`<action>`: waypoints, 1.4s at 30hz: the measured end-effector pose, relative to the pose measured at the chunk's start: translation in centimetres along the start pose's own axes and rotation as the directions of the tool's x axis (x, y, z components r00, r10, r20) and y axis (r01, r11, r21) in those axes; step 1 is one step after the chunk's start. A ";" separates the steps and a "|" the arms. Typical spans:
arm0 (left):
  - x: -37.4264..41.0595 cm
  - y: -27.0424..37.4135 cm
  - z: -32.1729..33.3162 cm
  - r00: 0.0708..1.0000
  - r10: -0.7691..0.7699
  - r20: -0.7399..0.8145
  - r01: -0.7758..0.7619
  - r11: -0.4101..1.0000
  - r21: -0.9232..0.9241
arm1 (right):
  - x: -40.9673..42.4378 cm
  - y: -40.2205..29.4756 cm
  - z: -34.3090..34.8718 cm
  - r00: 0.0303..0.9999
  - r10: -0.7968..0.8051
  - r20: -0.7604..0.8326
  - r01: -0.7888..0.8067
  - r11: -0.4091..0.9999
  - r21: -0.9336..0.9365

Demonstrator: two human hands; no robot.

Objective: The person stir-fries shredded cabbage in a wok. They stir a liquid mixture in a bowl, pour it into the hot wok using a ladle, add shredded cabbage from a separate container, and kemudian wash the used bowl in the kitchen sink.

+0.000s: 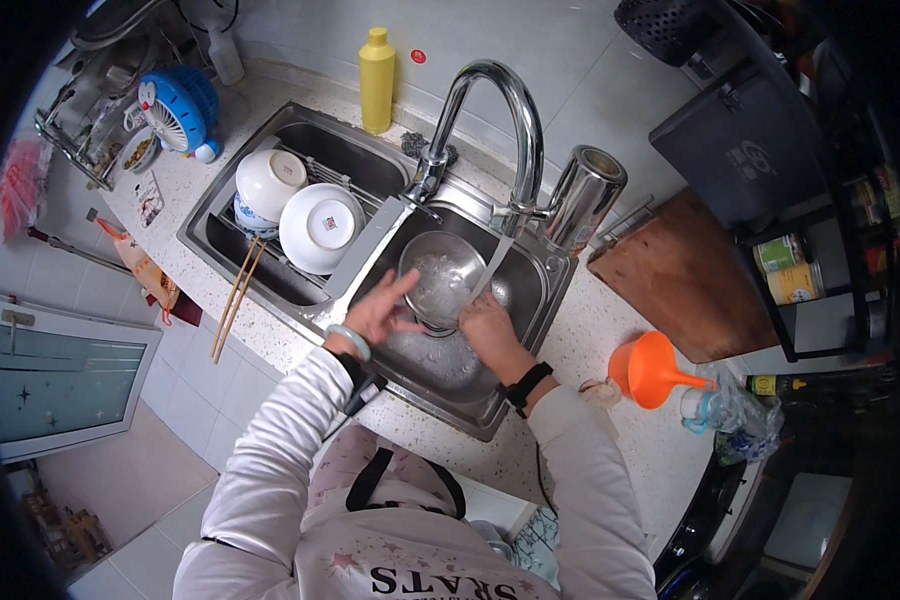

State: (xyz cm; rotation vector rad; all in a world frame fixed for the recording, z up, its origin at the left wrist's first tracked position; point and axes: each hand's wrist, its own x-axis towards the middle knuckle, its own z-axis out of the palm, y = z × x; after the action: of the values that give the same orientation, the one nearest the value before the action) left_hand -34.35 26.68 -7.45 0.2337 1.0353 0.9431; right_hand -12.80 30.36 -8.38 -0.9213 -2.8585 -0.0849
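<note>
A shiny round bowl (444, 262) is tilted in the right basin of a stainless steel sink (450, 375); I cannot tell if it is glass or metal. Water (495, 262) runs from the chrome faucet (529, 127) towards the bowl's right side. My right hand (489, 330) grips the bowl's lower right edge, its fingertips partly hidden. At the bowl's left side, my left hand (381, 311) has its fingers spread, slightly blurred. Two white bowls (322, 229) (271, 178) lie upside down on a rack in the left basin, over a blue-patterned bowl (255, 217).
Wooden chopsticks (238, 300) jut over the counter's front edge. A yellow bottle (376, 82) stands behind the sink, and a metal cylinder (585, 199) hangs beside the faucet. To the right are a wooden cutting board (682, 277) and an orange dipper (649, 371). A blue fan (176, 109) stands left.
</note>
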 end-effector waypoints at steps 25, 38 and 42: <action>-0.3 -0.6 -0.8 0.998 -0.069 -0.011 0.069 0.997 -0.024 | -1.3 0.1 -0.9 0.991 -0.025 0.133 0.006 0.989 0.145; 1.1 -2.8 2.2 0.926 0.268 -0.265 -0.294 0.954 -0.061 | 1.0 -3.6 -2.0 0.962 0.035 0.272 -0.208 0.741 0.639; 1.0 -1.0 1.2 0.968 0.182 -0.171 -0.148 0.969 0.198 | -0.5 0.8 1.5 0.963 -0.032 0.268 -0.033 0.971 0.235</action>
State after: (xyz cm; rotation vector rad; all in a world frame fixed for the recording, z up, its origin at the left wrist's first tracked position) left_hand -32.64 27.15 -7.96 0.3961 1.2950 1.0352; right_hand -12.13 30.90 -9.91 -0.9476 -3.0216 0.4069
